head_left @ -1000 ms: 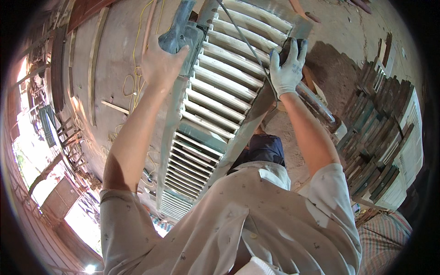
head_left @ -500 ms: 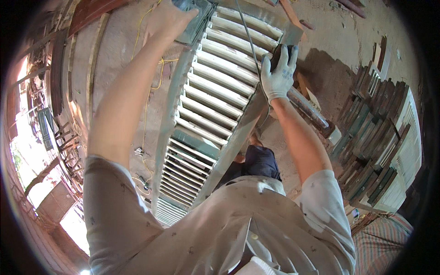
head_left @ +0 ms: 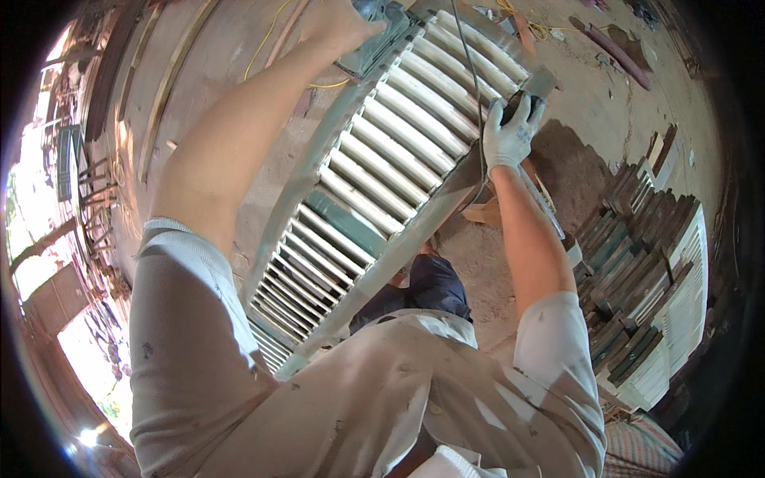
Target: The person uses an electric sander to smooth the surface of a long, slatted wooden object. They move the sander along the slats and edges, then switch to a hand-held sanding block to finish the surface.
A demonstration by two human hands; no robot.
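A long louvred shutter (head_left: 410, 231) with a grey-green frame and whitish slats lies slantwise before me. My right hand (head_left: 510, 142), in a pale glove, is at its right edge near the far end. The fingers curl round a small dark object (head_left: 514, 106) whose kind I cannot make out. A thin dark cable (head_left: 470, 60) passes over the slats and down beside this hand. My bare left hand (head_left: 339, 22) is over dark, flat greenish pieces (head_left: 381, 44) at the shutter's far left edge. The picture's top edge cuts it off, so its grip is unclear.
Stacked old shutters and boards (head_left: 637, 279) stand on the right, with a striped cloth (head_left: 641, 446) below them. Long wooden strips (head_left: 179, 68) lie on the left. A yellow cord (head_left: 267, 40) crosses the floor, and a dark reddish bar (head_left: 617, 56) lies at far right.
The whole view has shifted, and the shutter now lies more slanted. My right hand stays at the shutter's right edge, its fingers more curled. My left hand stays at the far left edge.
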